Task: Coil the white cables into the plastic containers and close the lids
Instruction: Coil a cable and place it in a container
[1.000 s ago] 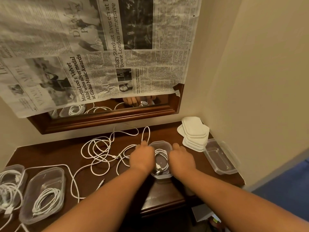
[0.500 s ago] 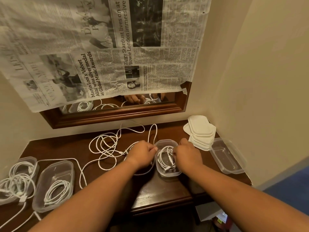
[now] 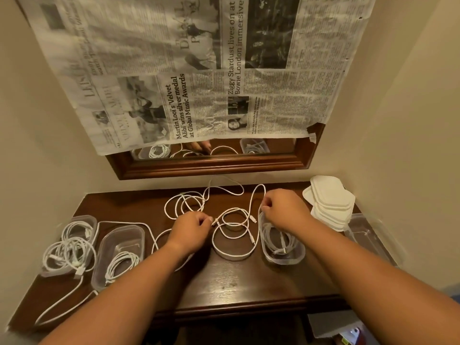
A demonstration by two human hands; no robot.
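Observation:
A loose white cable (image 3: 234, 245) lies in loops on the dark wooden table (image 3: 236, 282). My left hand (image 3: 193, 229) pinches it near a connector. My right hand (image 3: 286, 207) pinches another stretch of cable above the far rim of a clear plastic container (image 3: 281, 257) that holds a coiled white cable. Two more clear containers sit at the left: one (image 3: 117, 255) with a neat coil, one (image 3: 72, 242) with a coil spilling over its rim. A tangle of white cable (image 3: 186, 202) lies behind my left hand.
A stack of white lids (image 3: 331, 202) rests at the back right, beside an empty clear container (image 3: 366, 237). A wood-framed mirror (image 3: 214, 165) covered with newspaper hangs on the wall behind. Walls close the table in on both sides.
Both hands left the middle container. My left hand moved left and took hold of the loose cable; my right hand rose to the far rim and pinched a cable. The camera tilted down.

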